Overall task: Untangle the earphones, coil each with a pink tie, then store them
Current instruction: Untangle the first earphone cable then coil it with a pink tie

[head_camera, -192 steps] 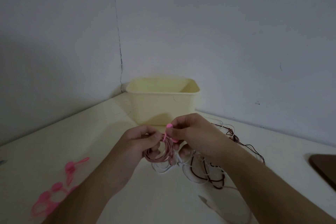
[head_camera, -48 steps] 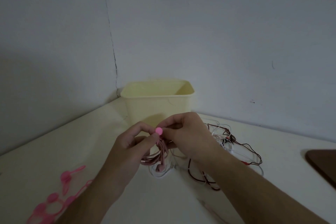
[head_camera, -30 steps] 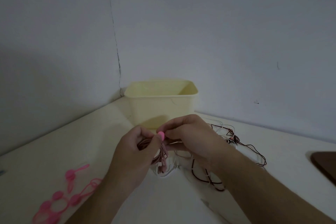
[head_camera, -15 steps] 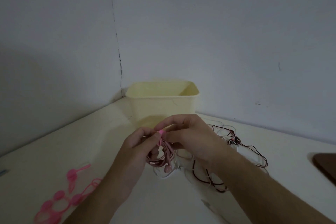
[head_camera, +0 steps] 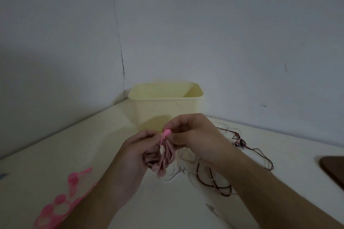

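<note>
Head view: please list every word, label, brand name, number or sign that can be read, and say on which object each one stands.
None: no readable text appears anywhere in this view.
The cream bin shows a plain front wall, without label or print.
The pink tie, pink earphones and spare pink ties carry no visible lettering.

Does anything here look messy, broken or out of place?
Yes: a tangle of dark and white earphone cables sprawls on the table right of the hands. A thin dark crack runs down the wall's corner behind the yellow bin. Nothing looks spilled.
</note>
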`<act>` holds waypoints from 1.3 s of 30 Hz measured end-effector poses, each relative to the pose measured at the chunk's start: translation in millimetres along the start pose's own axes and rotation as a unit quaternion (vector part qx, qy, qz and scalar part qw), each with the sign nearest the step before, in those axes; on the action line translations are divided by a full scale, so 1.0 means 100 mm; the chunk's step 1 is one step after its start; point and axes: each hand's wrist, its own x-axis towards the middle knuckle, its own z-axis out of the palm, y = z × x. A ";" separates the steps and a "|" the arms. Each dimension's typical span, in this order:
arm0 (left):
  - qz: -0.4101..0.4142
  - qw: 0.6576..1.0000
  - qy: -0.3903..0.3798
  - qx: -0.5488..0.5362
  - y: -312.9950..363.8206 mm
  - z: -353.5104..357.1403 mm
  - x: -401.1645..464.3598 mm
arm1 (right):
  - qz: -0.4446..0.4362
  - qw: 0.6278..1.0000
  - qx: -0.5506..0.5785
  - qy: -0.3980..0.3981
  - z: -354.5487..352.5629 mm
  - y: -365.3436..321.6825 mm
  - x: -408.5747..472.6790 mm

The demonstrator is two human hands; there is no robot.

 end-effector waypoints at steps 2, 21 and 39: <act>-0.024 0.999 -0.006 -0.028 0.01 -0.01 0.00 | -0.004 1.000 0.003 -0.005 0.01 0.01 0.00; -0.011 1.000 0.006 -0.026 -0.01 -0.01 0.03 | 0.025 0.992 0.123 -0.026 0.07 0.08 -0.04; 0.000 0.999 -0.017 -0.040 0.01 -0.01 -0.01 | 0.078 0.978 0.190 -0.039 0.05 0.08 -0.04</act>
